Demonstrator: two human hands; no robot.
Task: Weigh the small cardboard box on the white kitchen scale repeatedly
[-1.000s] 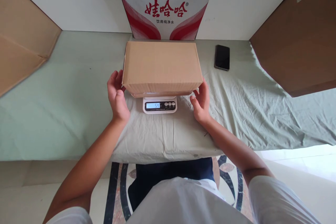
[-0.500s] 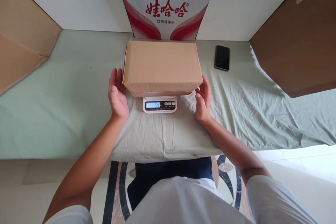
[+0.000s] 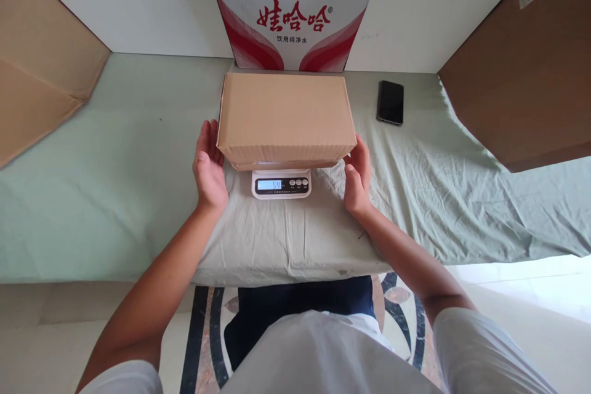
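Observation:
A closed brown cardboard box [image 3: 285, 112] rests on a small white digital scale [image 3: 281, 194], whose lit display reads what looks like 54. Most of the scale is hidden under the box. At the box's left side is my left hand [image 3: 211, 166], palm inward and fingers stretched out. My right hand [image 3: 359, 173] is by the lower right corner, fingers extended along that side and partly hidden. Whether either hand touches the cardboard I cannot tell.
Behind the box stands a white and red carton [image 3: 292, 18] against white panels. A black phone [image 3: 390, 102] lies to the right on the pale green cloth [image 3: 152, 184]. Large cardboard boxes flank the scene, one left [image 3: 46, 55] and one right [image 3: 521, 74].
My left hand has shifted very slightly to the right, closer to the box. The box, the display reading and my right hand look the same.

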